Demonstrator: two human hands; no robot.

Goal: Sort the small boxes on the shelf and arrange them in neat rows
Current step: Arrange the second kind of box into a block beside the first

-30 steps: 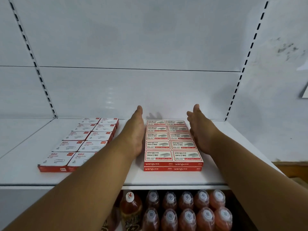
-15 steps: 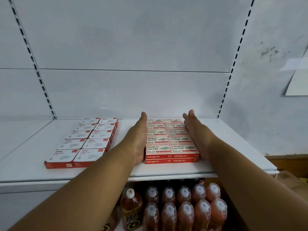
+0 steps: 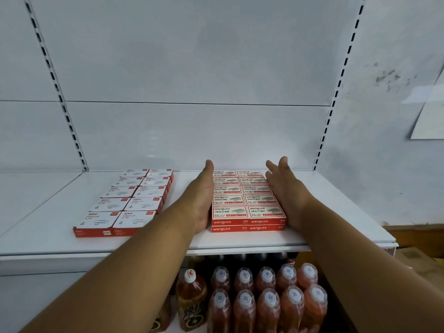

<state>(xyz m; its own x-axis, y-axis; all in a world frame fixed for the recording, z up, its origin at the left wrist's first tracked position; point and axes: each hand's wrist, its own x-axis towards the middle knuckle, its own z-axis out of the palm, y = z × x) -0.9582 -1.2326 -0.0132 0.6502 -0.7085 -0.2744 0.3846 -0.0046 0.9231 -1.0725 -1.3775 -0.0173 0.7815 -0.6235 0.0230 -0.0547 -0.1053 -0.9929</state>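
From the head camera, you are looking down at a flat white metal shelf (image 3: 240, 241). Two groups of small boxes are lying on it.

Your left hand (image 3: 200, 198) is stretching out flat, fingers straight and close together. Its palm side is pressing against the left side of the block of red and white cardboard staple boxes (image 3: 247, 200). Your right hand (image 3: 286, 193) is lying flat too, with its fingers straight and a little spread at the tips. It is resting against the right side of the same block. Both hands are wide and are not gripping anything.

The staple boxes are sitting in two neat columns, five rows deep, and at the front you can see they are stacked two high. They are sitting right of the middle of the shelf.

To the left, well apart, the white paper clip boxes with red sides (image 3: 129, 203) are lying in two columns, too.

Below the shelf, plastic bottles of reddish drink (image 3: 266, 299) are standing in rows.
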